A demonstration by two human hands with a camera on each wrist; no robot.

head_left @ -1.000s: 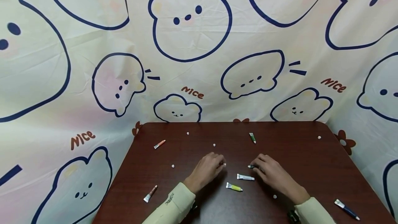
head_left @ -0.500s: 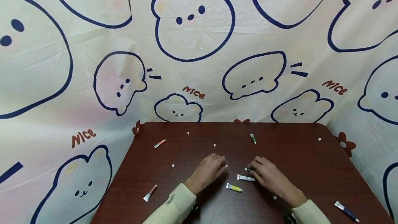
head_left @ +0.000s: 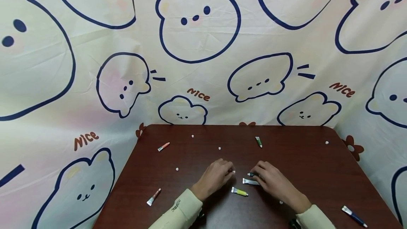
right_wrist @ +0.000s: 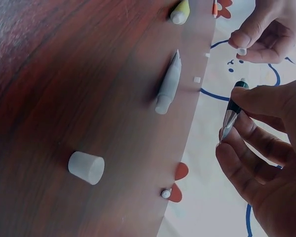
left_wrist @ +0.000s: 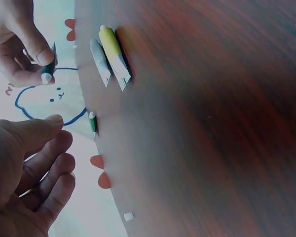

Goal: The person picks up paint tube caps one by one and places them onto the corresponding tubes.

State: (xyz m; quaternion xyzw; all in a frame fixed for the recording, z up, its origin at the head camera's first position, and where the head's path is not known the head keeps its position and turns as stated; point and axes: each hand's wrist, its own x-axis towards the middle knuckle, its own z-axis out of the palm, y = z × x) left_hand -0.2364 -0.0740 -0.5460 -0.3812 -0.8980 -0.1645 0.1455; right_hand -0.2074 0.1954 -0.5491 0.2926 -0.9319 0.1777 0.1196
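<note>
My left hand [head_left: 214,176] pinches a small white cap [right_wrist: 241,51] between thumb and forefinger. Facing it, my right hand [head_left: 275,181] holds a small dark green paint tube [right_wrist: 233,106] between thumb and fingers, its pale nozzle end showing in the left wrist view. Cap and tube are apart, with a short gap between the hands. Just under the right fingers lies a silver-white paint tube [head_left: 250,181], partly covered in the head view. A yellow paint tube [head_left: 239,191] lies nearer the front, between the forearms.
Around the brown table [head_left: 222,215] lie an orange tube [head_left: 163,146], a reddish-brown tube [head_left: 154,197], a green tube [head_left: 258,141] and a dark blue tube [head_left: 354,216]. Several loose white caps are scattered, one [right_wrist: 86,168] near the right wrist. A patterned cloth [head_left: 197,34] hangs behind.
The right hand has moved left and slightly nearer the front with the dark green tube. The left hand has shifted slightly right with the cap, narrowing the gap.
</note>
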